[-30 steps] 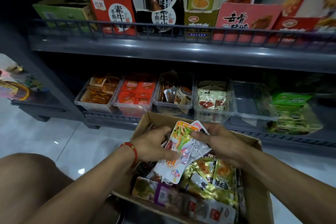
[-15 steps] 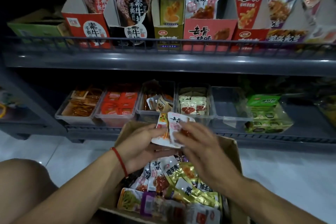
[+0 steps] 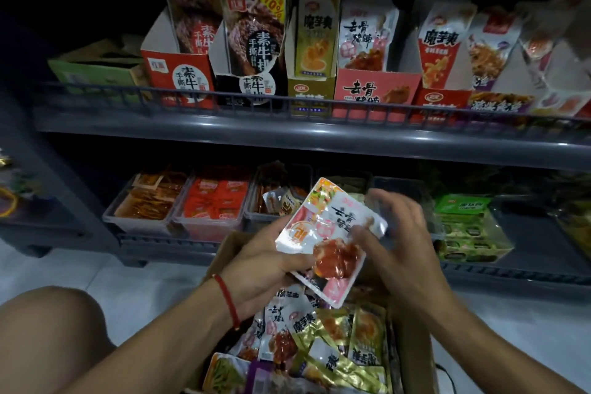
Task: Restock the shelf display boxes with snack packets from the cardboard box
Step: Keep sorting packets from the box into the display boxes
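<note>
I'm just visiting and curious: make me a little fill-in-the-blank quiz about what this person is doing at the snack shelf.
1. Both hands hold white snack packets above the open ____ box.
2. The left hand has a ____ string bracelet at its wrist.
3. The right hand has its fingers on the packets' ____ edge.
4. The pink display box stands on the ____ shelf.

Missing words: cardboard; red; right; upper

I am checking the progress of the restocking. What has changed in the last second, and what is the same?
Both hands have lifted the white snack packets up out of the cardboard box. The left hand still grips them; the right hand fingers the front one. The pink display box and lower trays look unchanged.
</note>
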